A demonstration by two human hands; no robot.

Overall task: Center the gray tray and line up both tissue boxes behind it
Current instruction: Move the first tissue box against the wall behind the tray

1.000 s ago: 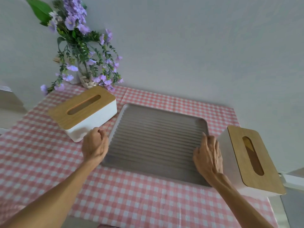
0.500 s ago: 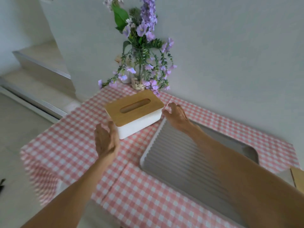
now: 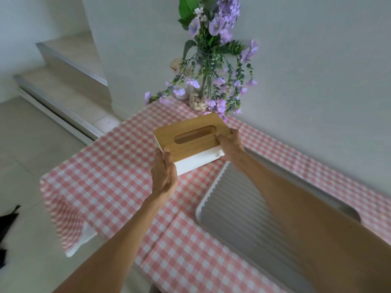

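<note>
Pink-checked worktop (image 3: 118, 176), grey ribbed tray (image 3: 237, 225) at right. White tissue box with wooden lid (image 3: 190, 142) beyond tray's left corner, clasped endwise by left hand (image 3: 164, 176) and right hand (image 3: 231, 142). Probably light, rigid; smooth sides, so grip ends.

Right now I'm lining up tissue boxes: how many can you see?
1. The tissue box sits left of the gray tray, gripped between both hands. A second may lie out of frame.

Beyond your fingers, a glass vase (image 3: 208, 85) of purple flowers stands on the pink checked cloth (image 3: 110, 166) covering the worktop; left of them, steps (image 3: 63, 81).
</note>
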